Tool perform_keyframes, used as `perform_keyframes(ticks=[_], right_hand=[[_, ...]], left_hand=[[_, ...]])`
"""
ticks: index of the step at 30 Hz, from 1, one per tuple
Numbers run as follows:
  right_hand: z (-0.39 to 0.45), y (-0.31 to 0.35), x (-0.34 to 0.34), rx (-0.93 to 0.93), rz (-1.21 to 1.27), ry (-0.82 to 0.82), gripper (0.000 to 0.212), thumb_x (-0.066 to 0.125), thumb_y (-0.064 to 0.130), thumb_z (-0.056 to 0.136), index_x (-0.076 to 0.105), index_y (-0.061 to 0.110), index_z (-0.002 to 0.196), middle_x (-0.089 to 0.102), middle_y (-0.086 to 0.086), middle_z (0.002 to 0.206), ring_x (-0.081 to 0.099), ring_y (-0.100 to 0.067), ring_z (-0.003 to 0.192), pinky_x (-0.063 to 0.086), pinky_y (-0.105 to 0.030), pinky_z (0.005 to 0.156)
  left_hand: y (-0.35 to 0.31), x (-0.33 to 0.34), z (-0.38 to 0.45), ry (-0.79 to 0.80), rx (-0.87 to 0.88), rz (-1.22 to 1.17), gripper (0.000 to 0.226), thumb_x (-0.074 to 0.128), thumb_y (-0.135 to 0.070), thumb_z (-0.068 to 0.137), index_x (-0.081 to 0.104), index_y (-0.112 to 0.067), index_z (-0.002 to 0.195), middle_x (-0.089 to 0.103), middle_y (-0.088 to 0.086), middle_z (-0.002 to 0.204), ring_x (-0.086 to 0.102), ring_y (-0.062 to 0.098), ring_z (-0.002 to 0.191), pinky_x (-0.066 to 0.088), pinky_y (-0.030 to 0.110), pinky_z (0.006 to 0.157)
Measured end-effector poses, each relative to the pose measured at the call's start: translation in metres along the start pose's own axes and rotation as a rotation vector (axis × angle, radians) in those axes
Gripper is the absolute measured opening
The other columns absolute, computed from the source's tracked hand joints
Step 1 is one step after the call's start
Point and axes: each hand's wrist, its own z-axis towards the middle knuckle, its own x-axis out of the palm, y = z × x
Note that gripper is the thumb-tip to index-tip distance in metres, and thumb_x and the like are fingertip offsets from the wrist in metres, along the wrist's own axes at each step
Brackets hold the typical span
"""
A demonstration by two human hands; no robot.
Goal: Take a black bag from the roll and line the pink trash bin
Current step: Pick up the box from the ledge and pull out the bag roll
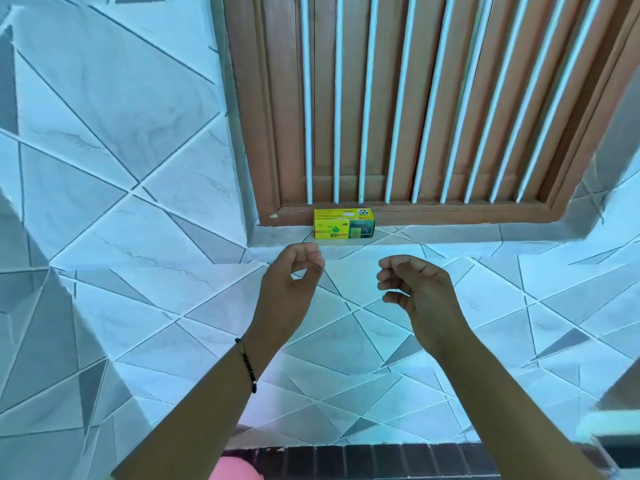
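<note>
Up ahead, yellow-green bag box (344,223) sits on tiled window ledge (450,233), touching brown window frame (467,213). Left hand (291,282) and right hand (417,289) hang just below box, apart, fingers loosely curled, holding nothing. Black bracelet (246,363) on left wrist. Pink bin (235,470) peeks at bottom edge.

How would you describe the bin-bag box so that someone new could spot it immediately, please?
Find the brown wooden shutter with white bars set in the tiled wall. On the tiled sill below it stands the bin-bag box, just beyond the left hand. Bright yellow-green, it is the only item there.
</note>
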Motion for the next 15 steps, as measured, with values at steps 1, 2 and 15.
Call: perform_keyframes(ticks=[1, 2, 15], right_hand=[[0.014, -0.003, -0.001, 0.004, 0.001, 0.001, 0.028, 0.047, 0.004, 0.092, 0.069, 0.011, 0.076, 0.067, 0.001, 0.063, 0.058, -0.015, 0.061, 0.046, -0.024, 0.057], [0.035, -0.007, -0.004, 0.008, -0.002, 0.003, 0.028, 0.047, 0.004, 0.092, 0.069, 0.011, 0.076, 0.067, 0.001, 0.063, 0.058, -0.015, 0.061, 0.045, -0.024, 0.057], [0.220, -0.054, -0.027, 0.121, -0.103, -0.082, 0.014, 0.054, 0.006, 0.090, 0.064, 0.014, 0.086, 0.063, -0.003, 0.085, 0.054, -0.017, 0.078, 0.047, -0.029, 0.074]], left_hand=[[0.005, 0.005, 0.012, -0.008, -0.003, 0.002, 0.015, 0.060, -0.016, 0.088, 0.063, -0.013, 0.102, 0.067, -0.008, 0.094, 0.059, -0.008, 0.082, 0.043, 0.004, 0.080], [0.013, 0.013, 0.029, -0.018, -0.007, 0.004, 0.014, 0.060, -0.016, 0.088, 0.063, -0.013, 0.102, 0.066, -0.007, 0.096, 0.060, -0.003, 0.085, 0.043, 0.003, 0.080], [0.083, 0.093, 0.169, -0.128, -0.152, 0.337, 0.056, 0.065, -0.021, 0.083, 0.042, -0.003, 0.131, 0.047, 0.016, 0.133, 0.041, 0.028, 0.127, 0.033, 0.034, 0.108]])
